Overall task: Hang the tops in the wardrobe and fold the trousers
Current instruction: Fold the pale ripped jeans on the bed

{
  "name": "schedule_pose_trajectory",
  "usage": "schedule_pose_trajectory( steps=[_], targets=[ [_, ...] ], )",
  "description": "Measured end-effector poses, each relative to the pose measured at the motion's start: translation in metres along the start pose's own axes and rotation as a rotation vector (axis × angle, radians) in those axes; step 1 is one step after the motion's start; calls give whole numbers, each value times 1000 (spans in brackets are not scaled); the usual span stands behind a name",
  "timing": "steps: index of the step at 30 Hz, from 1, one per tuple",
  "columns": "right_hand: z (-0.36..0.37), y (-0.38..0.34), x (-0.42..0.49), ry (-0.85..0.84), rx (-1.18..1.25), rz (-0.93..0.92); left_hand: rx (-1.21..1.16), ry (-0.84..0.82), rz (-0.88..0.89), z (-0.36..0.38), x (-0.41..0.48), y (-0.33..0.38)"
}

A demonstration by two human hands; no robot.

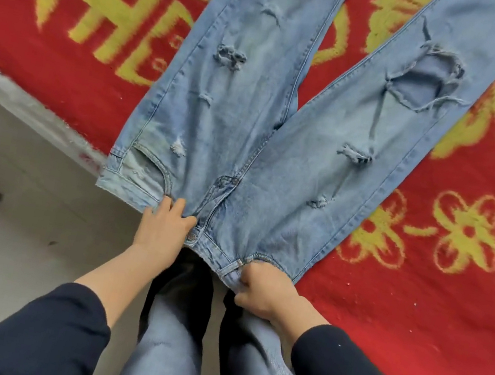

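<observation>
Light-blue ripped jeans [237, 126] lie flat, front up, on a red blanket [415, 316] with yellow woven motifs. Legs splay toward the top of the frame; waistband sits at lower centre, at the blanket's edge. Left hand [162, 228] grip: fingers pinch the waistband just left of the button. Right hand [261, 289] grip: clenched round the waistband's right end. Denim frayed at the tears; blanket fuzzy. Grey floor [1, 226] lower left.

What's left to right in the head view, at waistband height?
Floor → left hand → button → right hand → blanket. Both hands hold the jeans by the waistband.
</observation>
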State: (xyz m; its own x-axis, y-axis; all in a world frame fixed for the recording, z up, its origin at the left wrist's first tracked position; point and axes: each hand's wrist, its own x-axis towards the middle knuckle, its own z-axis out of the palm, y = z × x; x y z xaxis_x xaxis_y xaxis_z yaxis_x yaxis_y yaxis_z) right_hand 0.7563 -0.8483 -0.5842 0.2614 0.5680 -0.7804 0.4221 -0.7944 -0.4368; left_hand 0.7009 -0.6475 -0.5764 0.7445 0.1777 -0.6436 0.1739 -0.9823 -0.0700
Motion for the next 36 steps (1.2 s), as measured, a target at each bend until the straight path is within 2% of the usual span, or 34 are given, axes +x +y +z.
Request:
schedule_pose_trajectory(
  steps=[2,4,7,9,11,14,16,19,21,24,26,28,31,36],
  targets=[
    [-7,14,-1,13,152,8,-55,-34,-112,-7,3,19],
    [-23,32,0,155,371,98,-201,73,-157,-11,7,41],
    [-54,71,-2,475,663,298,-405,352,-54,-3,8,78],
    [-72,99,-6,652,744,450,-424,410,75,8,4,108],
    [-86,122,-11,777,719,604,-407,365,163,20,-2,138],
    [-94,142,-7,854,801,763,-375,181,114,30,-2,171],
    [-96,144,4,867,938,771,-314,108,71,31,2,182],
    [-101,143,15,821,1138,650,-270,53,42,32,4,189],
    [-106,142,11,848,1092,636,-282,9,20,30,4,191],
    [-107,147,-1,921,984,784,-289,-23,13,22,1,191],
    [-108,141,-3,875,1003,836,-262,-53,49,17,-1,188],
    [-115,131,0,818,1117,813,-283,-99,75,6,-3,182],
    [-138,115,3,797,1262,735,-532,-145,87,-16,-3,162],
    [-193,59,22,1025,1203,604,-1233,-278,-49,-54,14,74]
  ],
)
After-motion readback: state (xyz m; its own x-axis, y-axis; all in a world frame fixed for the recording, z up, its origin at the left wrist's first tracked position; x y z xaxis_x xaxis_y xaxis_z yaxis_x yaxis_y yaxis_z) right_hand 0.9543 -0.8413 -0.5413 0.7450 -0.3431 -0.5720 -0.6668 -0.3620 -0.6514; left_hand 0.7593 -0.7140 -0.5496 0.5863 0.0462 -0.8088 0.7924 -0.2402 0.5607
